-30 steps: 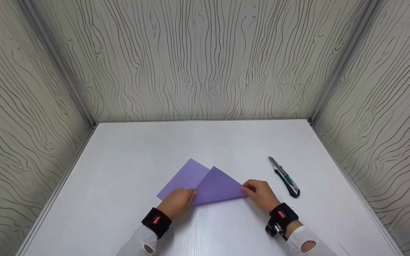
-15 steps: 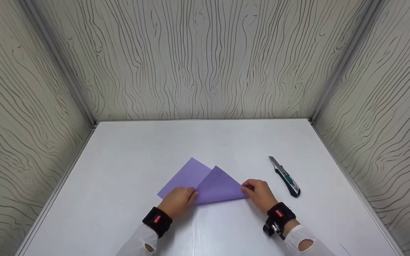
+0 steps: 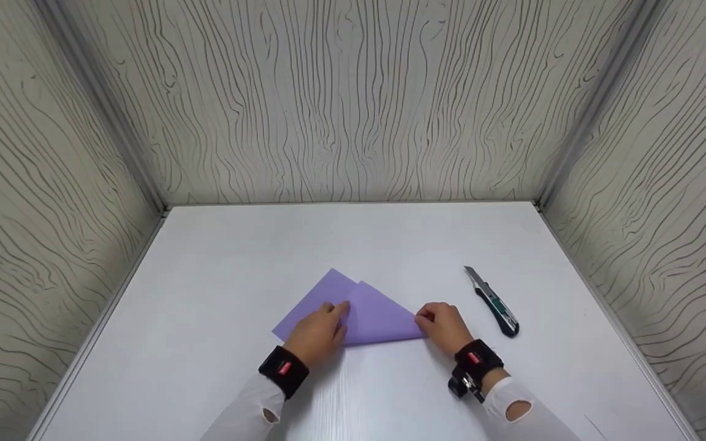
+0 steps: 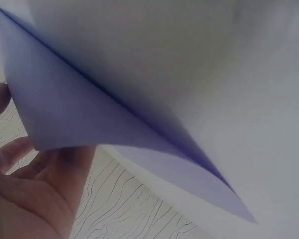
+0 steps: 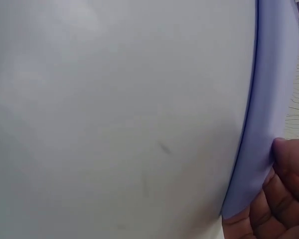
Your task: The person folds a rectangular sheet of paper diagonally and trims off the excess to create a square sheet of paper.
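A sheet of purple paper (image 3: 383, 315) lies on the white table in the head view, with one part folded over the other and the fold along its near edge. My left hand (image 3: 317, 334) rests on the paper's left part, fingers reaching to the edge of the flap. In the left wrist view, the thumb of the left hand (image 4: 37, 191) stands apart from its fingers, beside the paper's purple flap (image 4: 74, 109). My right hand (image 3: 445, 324) pinches the right corner of the sheet. The right wrist view shows the thumb of that hand (image 5: 284, 189) on the purple paper (image 5: 264, 114).
A utility knife (image 3: 494, 303) with its blade out lies to the right, beyond my right hand. The white table (image 3: 230, 257) is bounded at the back and sides by panels with a wood-grain pattern (image 3: 353, 104).
My left hand has moved slightly up and right, its fingers now spread further onto the paper. The flap's top corner has shifted left and lies flatter. My right hand keeps the right corner.
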The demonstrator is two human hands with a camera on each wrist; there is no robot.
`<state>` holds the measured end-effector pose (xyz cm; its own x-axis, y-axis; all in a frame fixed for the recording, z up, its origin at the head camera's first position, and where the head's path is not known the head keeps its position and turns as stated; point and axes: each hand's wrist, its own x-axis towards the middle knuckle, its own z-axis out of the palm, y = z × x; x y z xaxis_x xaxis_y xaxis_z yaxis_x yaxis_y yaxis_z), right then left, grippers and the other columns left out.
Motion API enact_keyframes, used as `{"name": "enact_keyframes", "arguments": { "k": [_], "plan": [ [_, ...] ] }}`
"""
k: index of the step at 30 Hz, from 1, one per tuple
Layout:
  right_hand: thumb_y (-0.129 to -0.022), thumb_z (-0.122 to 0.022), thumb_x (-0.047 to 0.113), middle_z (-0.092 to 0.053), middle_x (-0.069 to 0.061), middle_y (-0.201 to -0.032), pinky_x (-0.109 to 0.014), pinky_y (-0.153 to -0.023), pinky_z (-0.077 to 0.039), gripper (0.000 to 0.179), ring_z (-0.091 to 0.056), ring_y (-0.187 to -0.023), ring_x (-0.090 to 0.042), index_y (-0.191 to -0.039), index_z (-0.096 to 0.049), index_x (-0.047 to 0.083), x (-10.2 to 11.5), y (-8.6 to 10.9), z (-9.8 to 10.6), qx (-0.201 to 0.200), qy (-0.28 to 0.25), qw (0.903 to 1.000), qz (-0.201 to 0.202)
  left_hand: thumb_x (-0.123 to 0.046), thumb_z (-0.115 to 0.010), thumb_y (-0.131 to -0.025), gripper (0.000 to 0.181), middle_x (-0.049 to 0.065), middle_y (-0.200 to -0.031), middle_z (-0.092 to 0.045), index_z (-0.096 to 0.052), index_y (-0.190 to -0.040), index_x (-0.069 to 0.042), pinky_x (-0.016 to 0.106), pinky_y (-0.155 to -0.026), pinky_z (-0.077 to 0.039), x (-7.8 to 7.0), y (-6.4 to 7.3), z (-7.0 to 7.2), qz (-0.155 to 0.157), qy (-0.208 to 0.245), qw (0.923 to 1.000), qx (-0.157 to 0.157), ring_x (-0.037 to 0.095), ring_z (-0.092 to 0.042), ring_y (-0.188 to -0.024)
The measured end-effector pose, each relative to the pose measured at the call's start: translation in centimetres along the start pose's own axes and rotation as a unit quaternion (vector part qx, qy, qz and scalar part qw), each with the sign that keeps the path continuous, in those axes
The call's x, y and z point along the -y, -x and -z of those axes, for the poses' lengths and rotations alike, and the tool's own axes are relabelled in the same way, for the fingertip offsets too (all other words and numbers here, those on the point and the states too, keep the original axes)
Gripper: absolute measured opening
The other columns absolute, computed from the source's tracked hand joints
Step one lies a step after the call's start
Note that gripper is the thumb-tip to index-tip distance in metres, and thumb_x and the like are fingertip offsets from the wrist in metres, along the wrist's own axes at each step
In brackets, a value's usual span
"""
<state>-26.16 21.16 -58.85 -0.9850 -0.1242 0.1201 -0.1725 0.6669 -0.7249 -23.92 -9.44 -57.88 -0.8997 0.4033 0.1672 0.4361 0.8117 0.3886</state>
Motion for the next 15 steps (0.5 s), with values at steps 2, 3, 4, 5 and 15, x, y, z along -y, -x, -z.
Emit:
{"name": "enact_keyframes", "arguments": {
  "k": [2, 3, 4, 5, 15],
  "plan": [
    [-0.095, -0.076, 0.001, -0.072, 0.0, -0.078, -0.027, -0.073, -0.049, 0.013, -0.06, -0.076, -0.011, -0.084, -0.078, 0.007, 0.1, -0.1, -0.1, -0.004, 0.007, 1.0, 0.004, -0.021, -0.065, -0.107, 0.042, 0.02, -0.12, -0.07, -0.065, -0.148, -0.009, 0.05, -0.079, -0.064, -0.3, -0.1, -0.2, 0.0, -0.016, 0.9999, -0.003, 0.033, -0.072, -0.091],
    [-0.095, -0.076, 0.002, -0.072, 0.001, -0.078, -0.027, -0.072, -0.049, 0.013, -0.06, -0.075, -0.012, -0.083, -0.078, 0.007, 0.1, -0.2, -0.1, -0.004, 0.009, 0.9999, 0.002, -0.021, -0.065, -0.107, 0.037, 0.02, -0.119, -0.07, -0.068, -0.143, -0.011, 0.05, -0.076, -0.064, -0.5, -0.2, -0.3, -0.002, -0.026, 0.9996, -0.005, 0.034, -0.073, -0.091],
    [-0.095, -0.077, 0.002, -0.072, 0.0, -0.077, -0.027, -0.073, -0.049, 0.013, -0.06, -0.075, -0.012, -0.083, -0.078, 0.007, 0.1, -0.2, -0.1, -0.004, 0.01, 0.9999, 0.0, -0.021, -0.065, -0.107, 0.032, 0.021, -0.12, -0.07, -0.071, -0.137, -0.011, 0.05, -0.075, -0.064, -0.6, -0.3, -0.4, -0.002, -0.037, 0.9993, -0.008, 0.035, -0.073, -0.092],
    [-0.095, -0.077, 0.002, -0.071, 0.001, -0.077, -0.028, -0.073, -0.049, 0.014, -0.06, -0.075, -0.012, -0.082, -0.078, 0.008, 0.1, -0.3, -0.2, -0.003, 0.012, 0.9999, -0.004, -0.02, -0.065, -0.107, 0.026, 0.021, -0.12, -0.07, -0.074, -0.13, -0.011, 0.051, -0.074, -0.064, -0.8, -0.3, -0.6, -0.003, -0.047, 0.9988, -0.014, 0.036, -0.073, -0.093],
    [-0.093, -0.078, 0.004, -0.069, 0.0, -0.076, -0.036, -0.076, -0.051, 0.015, -0.06, -0.076, -0.016, -0.079, -0.075, 0.008, 0.2, -0.7, -0.7, -0.001, 0.039, 0.9989, -0.024, -0.021, -0.068, -0.103, 0.021, 0.009, -0.094, -0.067, -0.074, -0.089, -0.007, 0.041, -0.062, -0.06, -0.9, -0.5, -2.2, -0.024, -0.158, 0.9858, -0.053, 0.026, -0.065, -0.081]
  ]
}}
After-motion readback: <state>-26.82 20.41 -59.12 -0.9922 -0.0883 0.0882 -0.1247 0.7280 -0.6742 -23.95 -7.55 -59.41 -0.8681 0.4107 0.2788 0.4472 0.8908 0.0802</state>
